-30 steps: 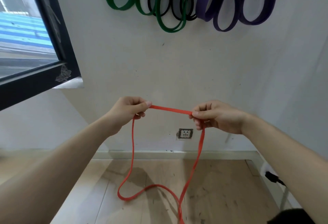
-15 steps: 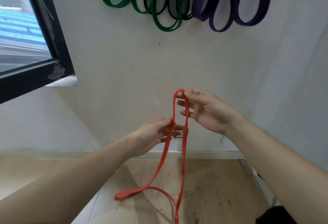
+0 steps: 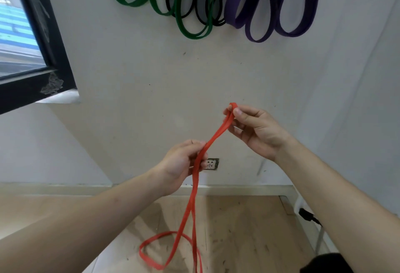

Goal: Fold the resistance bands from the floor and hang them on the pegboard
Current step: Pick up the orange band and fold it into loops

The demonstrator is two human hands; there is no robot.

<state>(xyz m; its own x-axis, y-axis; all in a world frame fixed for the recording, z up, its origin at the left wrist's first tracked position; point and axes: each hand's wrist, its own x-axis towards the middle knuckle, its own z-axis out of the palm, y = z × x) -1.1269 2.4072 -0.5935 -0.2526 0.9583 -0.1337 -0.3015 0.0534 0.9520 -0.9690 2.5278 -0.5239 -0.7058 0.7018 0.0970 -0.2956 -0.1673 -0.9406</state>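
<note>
Red band (image 3: pixel 213 137) pinched by right hand (image 3: pixel 257 134), left hand (image 3: pixel 184 162).

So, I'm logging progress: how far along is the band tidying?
Done: green bands, black band, purple bands hang on the wall. In hand: the red band, right hand pinching its folded top, left hand gripping the doubled strands. Left: its tail lies on the floor; finish folding, hang it.

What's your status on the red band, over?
Right hand pinches red band at its folded top. Left hand grips both strands lower down. Tail loop lies on floor. Nothing blocking; hung bands above.
</note>
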